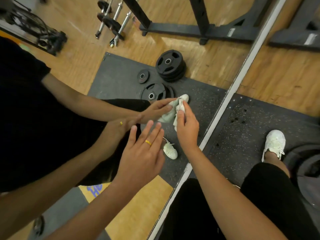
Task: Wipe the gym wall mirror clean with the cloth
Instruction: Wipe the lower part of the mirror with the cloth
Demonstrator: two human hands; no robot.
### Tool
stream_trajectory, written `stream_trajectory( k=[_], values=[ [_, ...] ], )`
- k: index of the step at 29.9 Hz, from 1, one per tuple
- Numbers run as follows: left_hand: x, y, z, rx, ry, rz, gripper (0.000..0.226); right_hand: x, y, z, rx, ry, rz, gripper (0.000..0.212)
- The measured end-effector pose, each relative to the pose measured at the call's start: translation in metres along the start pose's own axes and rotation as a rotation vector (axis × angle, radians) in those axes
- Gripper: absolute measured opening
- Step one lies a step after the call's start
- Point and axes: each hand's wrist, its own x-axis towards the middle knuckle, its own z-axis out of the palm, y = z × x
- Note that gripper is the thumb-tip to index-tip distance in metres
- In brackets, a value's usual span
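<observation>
Grip of the right hand (187, 125) clamped on the cloth (170, 113): thumb and curled fingers bunch the pale fabric and press it against the mirror (78, 54). The cloth sits low on the glass, just beside the metal frame (242, 70) that runs diagonally up the view. A reflected hand meets it from the far side, which marks the contact point.

Left hand (142, 153), wearing a ring (148, 142), is spread with straight fingers and holds nothing. It lies at or just off the glass beside the cloth; whether the palm actually touches cannot be told.

Beyond the hands, the glass reflects a shoe (170, 149), a dark speckled mat (112, 75), stacked plates (169, 64) and a wood floor (78, 23). To the right of the frame are the person's own legs, in dark trousers.

Step in hand, as judged: wiping is under way on the lower strip of the mirror near its edge. No streaks or wet patches are visible, so how much has been cleaned cannot be read.

Next move, as judged: it calls for steady pressure through the bunched cloth while sweeping it away from the frame across fresh glass. The fabric would do better opened flatter, so more of it bears on the glass. The left hand should lift clear, since bare skin on the glass could leave new marks.
</observation>
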Motion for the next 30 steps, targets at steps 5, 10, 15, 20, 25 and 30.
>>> stream_trajectory(
  k=[5, 10, 15, 20, 25, 30],
  values=[
    [0.042, -0.009, 0.008, 0.094, 0.058, 0.048, 0.049, 0.007, -0.017, -0.011, 0.081, 0.061, 0.024, 0.044],
    [0.038, -0.014, 0.024, 0.171, 0.127, 0.138, 0.041, 0.024, -0.055, -0.011, 0.196, 0.066, -0.088, 0.045],
    [0.03, -0.016, 0.017, -0.07, 0.239, 0.134, 0.03, 0.031, -0.073, -0.001, 0.137, 0.026, -0.44, 0.04],
    [0.002, -0.021, 0.001, -0.18, 0.296, 0.066, 0.029, 0.001, -0.049, 0.009, -0.018, -0.122, -0.787, 0.038],
    [-0.007, -0.031, 0.008, -0.103, 0.319, 0.139, 0.029, 0.019, -0.028, 0.002, -0.199, -0.078, -0.959, 0.035],
    [-0.003, -0.028, 0.007, -0.106, 0.297, 0.122, 0.032, 0.031, -0.024, 0.008, -0.032, 0.184, -0.338, 0.041]
  ],
)
